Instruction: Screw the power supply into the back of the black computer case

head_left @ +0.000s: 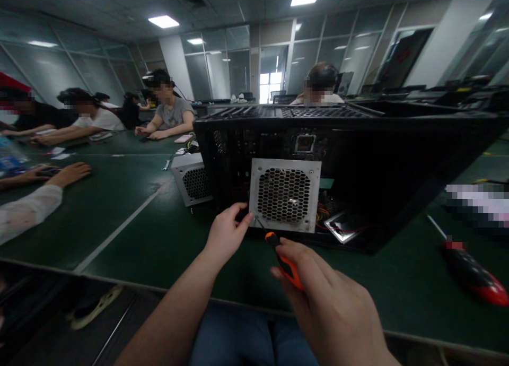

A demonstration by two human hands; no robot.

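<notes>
An open black computer case [397, 159] lies on its side across the table. In its opening sits a silver power supply [316, 196] with a honeycomb grille facing me. My left hand [227, 229] pinches the lower left corner of this power supply, thumb on the front and fingers at the side edge. My right hand [322, 281] is wrapped round the handle of an orange and black screwdriver [289, 268]. The screwdriver's shaft slants up to that same corner, its tip close to my left thumb. A screw at the tip is too small to make out.
Left of the case stands a second grey power supply [194, 180]. On the right lies a red and black screwdriver [475, 276] beside a blurred pale object [477, 199]. A metal drive [344, 227] and wires rest inside the case. Another person's hand [73, 174] is on the green table [131, 196].
</notes>
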